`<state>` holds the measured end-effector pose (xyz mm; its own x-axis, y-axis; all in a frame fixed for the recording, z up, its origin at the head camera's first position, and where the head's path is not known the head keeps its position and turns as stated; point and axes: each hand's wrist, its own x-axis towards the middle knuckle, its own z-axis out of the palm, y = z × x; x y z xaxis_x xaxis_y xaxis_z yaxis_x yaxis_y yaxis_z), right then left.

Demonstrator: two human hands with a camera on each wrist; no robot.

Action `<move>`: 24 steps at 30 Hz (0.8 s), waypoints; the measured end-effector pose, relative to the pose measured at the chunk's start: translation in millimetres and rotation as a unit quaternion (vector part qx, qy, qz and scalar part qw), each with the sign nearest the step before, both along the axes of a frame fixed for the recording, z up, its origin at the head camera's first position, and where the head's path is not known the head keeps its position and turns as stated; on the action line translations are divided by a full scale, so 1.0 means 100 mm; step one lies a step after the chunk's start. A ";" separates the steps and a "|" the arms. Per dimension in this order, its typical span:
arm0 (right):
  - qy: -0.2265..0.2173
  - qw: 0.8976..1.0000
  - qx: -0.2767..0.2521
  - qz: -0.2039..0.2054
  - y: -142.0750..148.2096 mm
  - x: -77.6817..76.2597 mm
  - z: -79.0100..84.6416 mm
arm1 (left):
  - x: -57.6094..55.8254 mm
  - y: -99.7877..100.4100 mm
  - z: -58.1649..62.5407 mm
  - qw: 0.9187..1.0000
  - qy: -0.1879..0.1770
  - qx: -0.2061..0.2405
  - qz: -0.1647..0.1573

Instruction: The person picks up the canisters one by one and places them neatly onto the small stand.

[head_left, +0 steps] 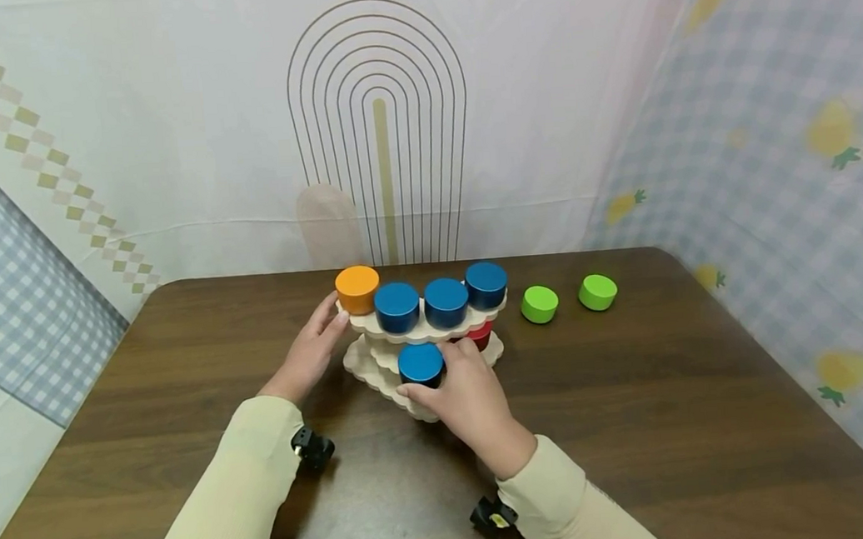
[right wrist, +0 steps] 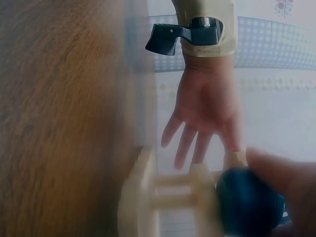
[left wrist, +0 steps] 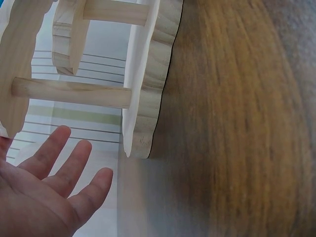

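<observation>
A pale wooden tiered stand (head_left: 366, 367) with scalloped edges stands on the table. My right hand (head_left: 478, 391) pinches a blue cylinder (head_left: 420, 360) between thumb and fingers, in front of the stand below its top tier. In the right wrist view that blue cylinder (right wrist: 247, 202) is blurred. My left hand (head_left: 308, 353) touches the left end of the top tier beside an orange cylinder (head_left: 358, 291); in the left wrist view several fingers (left wrist: 69, 168) spread out loosely. Several blue cylinders (head_left: 446, 303) sit in a row on the top tier. A red cylinder (head_left: 479, 334) shows partly beneath it.
Two green cylinders (head_left: 539, 304) lie on the brown wooden table (head_left: 638, 422) right of the stand. Round posts (left wrist: 74, 93) join the stand's tiers. A patterned cloth (head_left: 204, 135) hangs behind the table. Each wrist carries a small black camera (head_left: 313, 446).
</observation>
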<state>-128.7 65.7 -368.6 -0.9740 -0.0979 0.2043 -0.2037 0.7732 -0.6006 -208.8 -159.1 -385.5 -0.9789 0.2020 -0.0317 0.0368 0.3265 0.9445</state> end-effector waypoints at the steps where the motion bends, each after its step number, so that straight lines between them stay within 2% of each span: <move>1: 0.001 1.000 0.000 0.000 0.01 0.00 0.00 | 0.00 0.00 0.00 1.000 0.000 -0.001 0.000; 10: 0.017 1.000 0.014 -0.011 0.05 0.02 0.02 | 0.01 0.01 0.01 1.000 0.000 -0.002 0.002; 18: 0.012 0.999 -0.022 -0.020 0.03 -0.01 0.00 | 0.01 0.01 0.00 1.000 0.006 0.000 0.003; 24: 0.016 0.999 -0.023 -0.038 0.00 -0.02 -0.02 | -0.01 0.01 -0.01 1.000 0.004 -0.001 0.006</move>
